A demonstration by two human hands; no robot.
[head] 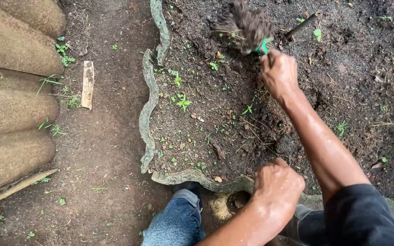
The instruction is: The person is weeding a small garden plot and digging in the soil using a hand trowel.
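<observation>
Soil (270, 114) fills the big garden bed, dark and damp, and it takes up most of the right side. Small green weeds (182, 101) poke up from it here and there. A wavy grey edging (147, 114) runs round the bed on the left and along the near side. Left of that is a bare dirt path (110, 150), and at the far left lie rounded mossy roof sheets (14, 105). The person crouches at the near edge of the bed, with a knee in blue jeans (176, 223) down low. The right hand (279, 73) reaches out over the soil and is closed tight around a tool with a green handle (263, 47). A blurry clump of dirt and roots (247, 25) sits at the tool's far end, up near the top of the bed. The left hand (277, 184) is curled into a loose fist and rests at the near rim of the bed; I cannot tell if it holds anything. A thin dark stick (303, 25) lies on the soil just right of the clump. A small flat piece of wood (87, 84) lies on the path.
</observation>
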